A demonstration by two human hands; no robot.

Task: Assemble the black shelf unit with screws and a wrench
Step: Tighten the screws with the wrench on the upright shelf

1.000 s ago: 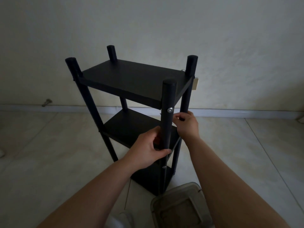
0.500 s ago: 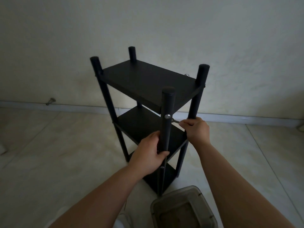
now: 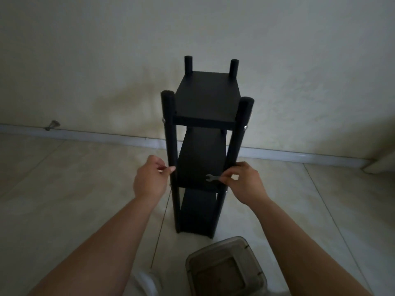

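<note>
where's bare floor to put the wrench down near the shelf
Bare tile floor lies left of the black three-tier shelf unit, between it and the white baseboard. More lies right of it, past the right hand holding the small metal wrench. It is crowded in front, by the clear plastic lidded box.

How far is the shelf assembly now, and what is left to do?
Mostly done, it seems: the black shelf unit stands upright with three shelves between four posts, and silver screws show at the top shelf. In hand: the right hand pinches a small wrench by the front right post, while the left hand steadies the front left post. Left: probably final tightening at the middle shelf; whether screws are tight cannot be seen.
</note>
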